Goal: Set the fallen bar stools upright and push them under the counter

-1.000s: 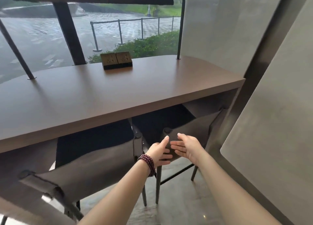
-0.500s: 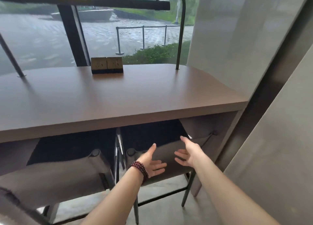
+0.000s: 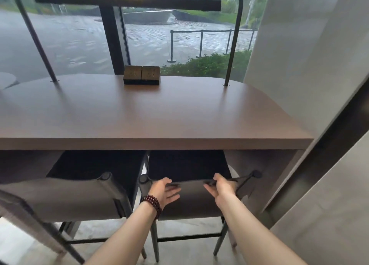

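Observation:
Two upright bar stools with grey fabric backrests stand at the brown counter (image 3: 159,121), their dark seats tucked beneath its edge. The right stool (image 3: 191,202) is straight ahead of me. My left hand (image 3: 165,192), with a dark bead bracelet on the wrist, presses flat against the left part of its backrest, thumb along the top edge. My right hand (image 3: 221,188) presses the right part of the same backrest, fingers pointing left and thumb up over the top edge. The left stool (image 3: 65,200) stands beside it, untouched.
A grey wall panel (image 3: 299,65) and a dark frame close off the right side, close to the right stool. A double socket box (image 3: 141,78) sits at the counter's back by the window. Thin metal posts (image 3: 232,45) rise from the counter. The floor is grey concrete.
My hands have spread apart along the right stool's backrest. The stool has gone further under the counter and now sits square to it. My view has risen and turned to face the counter.

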A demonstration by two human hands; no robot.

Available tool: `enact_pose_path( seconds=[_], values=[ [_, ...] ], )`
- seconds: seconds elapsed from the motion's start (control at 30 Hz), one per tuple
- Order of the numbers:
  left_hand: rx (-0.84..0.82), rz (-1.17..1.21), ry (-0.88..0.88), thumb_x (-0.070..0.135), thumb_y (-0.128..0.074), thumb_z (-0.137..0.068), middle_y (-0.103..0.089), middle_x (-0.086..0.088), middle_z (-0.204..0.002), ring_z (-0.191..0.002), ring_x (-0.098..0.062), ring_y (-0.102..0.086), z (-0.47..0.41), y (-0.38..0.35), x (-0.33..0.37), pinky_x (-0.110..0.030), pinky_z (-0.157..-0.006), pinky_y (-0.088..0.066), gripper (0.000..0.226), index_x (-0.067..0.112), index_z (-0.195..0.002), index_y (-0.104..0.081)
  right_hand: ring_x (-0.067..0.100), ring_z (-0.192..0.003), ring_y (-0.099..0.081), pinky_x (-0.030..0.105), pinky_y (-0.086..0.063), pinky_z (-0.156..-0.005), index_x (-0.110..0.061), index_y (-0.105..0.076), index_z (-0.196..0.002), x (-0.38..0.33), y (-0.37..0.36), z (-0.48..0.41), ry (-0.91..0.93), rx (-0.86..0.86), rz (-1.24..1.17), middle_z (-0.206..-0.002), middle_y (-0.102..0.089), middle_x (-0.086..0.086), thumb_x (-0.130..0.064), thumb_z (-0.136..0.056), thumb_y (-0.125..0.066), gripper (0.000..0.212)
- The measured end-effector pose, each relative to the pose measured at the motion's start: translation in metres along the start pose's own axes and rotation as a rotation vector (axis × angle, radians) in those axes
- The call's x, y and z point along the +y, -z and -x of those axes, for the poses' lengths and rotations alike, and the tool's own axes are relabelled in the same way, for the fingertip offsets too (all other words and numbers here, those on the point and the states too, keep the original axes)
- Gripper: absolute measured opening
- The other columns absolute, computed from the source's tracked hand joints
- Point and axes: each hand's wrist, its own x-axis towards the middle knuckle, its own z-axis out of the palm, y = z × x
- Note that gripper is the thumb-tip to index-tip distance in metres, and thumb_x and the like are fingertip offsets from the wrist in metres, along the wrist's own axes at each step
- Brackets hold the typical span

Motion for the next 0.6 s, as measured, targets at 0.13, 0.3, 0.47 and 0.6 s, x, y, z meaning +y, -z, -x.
enact_pose_path(
  seconds=[0.13, 0.3, 0.47, 0.6],
  values=[
    [0.041, -0.029, -0.016, 0.012, -0.038, -0.096, -0.055, -0.023, -0.117, -0.101, -0.033, -0.057, -0.001, 0.003, 0.009, -0.046, -0.089, -0.043, 0.014, 0.009, -0.085, -0.046, 0.023, -0.077, -0.061, 0.038, -0.056, -0.073, -0.004, -0.028, -0.145, 0.008, -0.005, 0.001, 0.015, -0.05, 0.0, -0.109, -0.057, 0.018, 0.006, -0.086, -0.058, 0.067],
    [0.031, -0.045, -0.004, 0.023, -0.046, -0.096, -0.054, -0.025, -0.126, -0.105, -0.034, -0.057, 0.0, 0.007, 0.008, -0.047, -0.088, -0.045, 0.033, 0.004, -0.123, -0.047, 0.028, -0.084, -0.065, 0.039, -0.056, -0.072, -0.009, -0.021, -0.148, 0.006, -0.004, 0.005, -0.002, -0.05, 0.056, -0.098, -0.059, 0.012, -0.004, -0.088, -0.064, 0.074],
    [-0.086, -0.193, 0.063, 0.057, -0.056, -0.082, -0.053, -0.018, -0.131, -0.115, -0.031, -0.053, 0.014, 0.018, 0.002, -0.048, -0.084, -0.049, 0.078, 0.018, -0.142, -0.027, 0.028, -0.095, -0.066, 0.039, -0.054, -0.075, -0.013, -0.038, -0.139, 0.004, 0.007, 0.019, -0.063, -0.142, 0.104, -0.126, -0.06, 0.013, -0.023, -0.089, -0.066, 0.058],
    [-0.132, -0.283, -0.012, 0.047, -0.053, -0.087, -0.066, -0.011, -0.115, -0.108, -0.027, -0.059, 0.033, 0.025, -0.008, -0.046, -0.094, -0.047, 0.056, 0.009, -0.129, -0.048, 0.025, -0.101, -0.063, 0.037, -0.05, -0.083, -0.011, -0.05, -0.128, 0.009, 0.015, 0.036, -0.075, -0.225, 0.225, -0.121, -0.064, 0.013, -0.029, -0.093, -0.059, 0.04]
  ],
)
